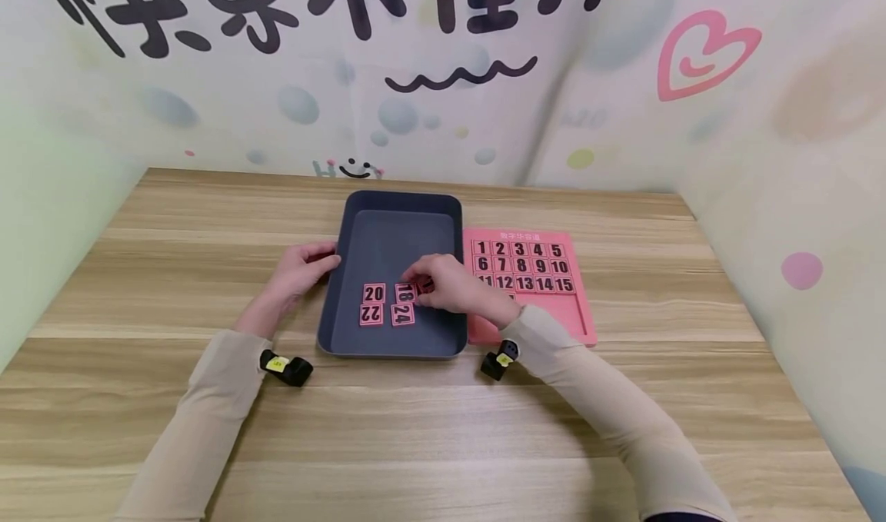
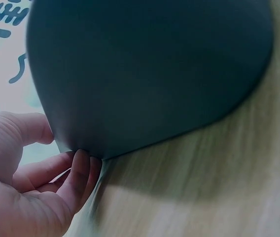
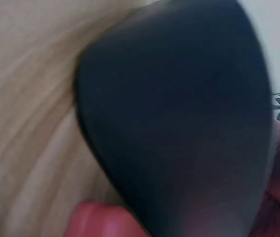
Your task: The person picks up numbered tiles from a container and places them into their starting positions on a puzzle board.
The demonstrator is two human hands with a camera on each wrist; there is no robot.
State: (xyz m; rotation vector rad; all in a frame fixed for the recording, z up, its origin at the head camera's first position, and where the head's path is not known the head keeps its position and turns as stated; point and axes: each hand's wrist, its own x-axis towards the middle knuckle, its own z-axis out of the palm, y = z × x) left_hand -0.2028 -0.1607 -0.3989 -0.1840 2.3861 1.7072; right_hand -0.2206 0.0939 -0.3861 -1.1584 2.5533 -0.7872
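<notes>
A dark grey tray (image 1: 388, 234) holds several pink number tiles, among them 20 (image 1: 374, 293), 22 (image 1: 371, 314), 24 (image 1: 402, 314) and a sideways 18 (image 1: 405, 292). My right hand (image 1: 450, 284) reaches over the tray's right wall, and its index finger and thumb pinch the 18 tile at its edges. Another tile (image 1: 427, 284) lies partly hidden beneath that hand. My left hand (image 1: 299, 270) rests against the tray's left outer wall; in the left wrist view its fingertips (image 2: 81, 157) touch the wall. The right wrist view mostly shows the tray's outer wall (image 3: 174, 113).
Right of the tray, a pink puzzle board (image 1: 577, 307) carries number tiles in rows, 1 to 15 at the top; my right hand and wrist cover part of the lower rows. The wooden table (image 1: 415, 437) ends at a printed wall (image 1: 242, 130) behind.
</notes>
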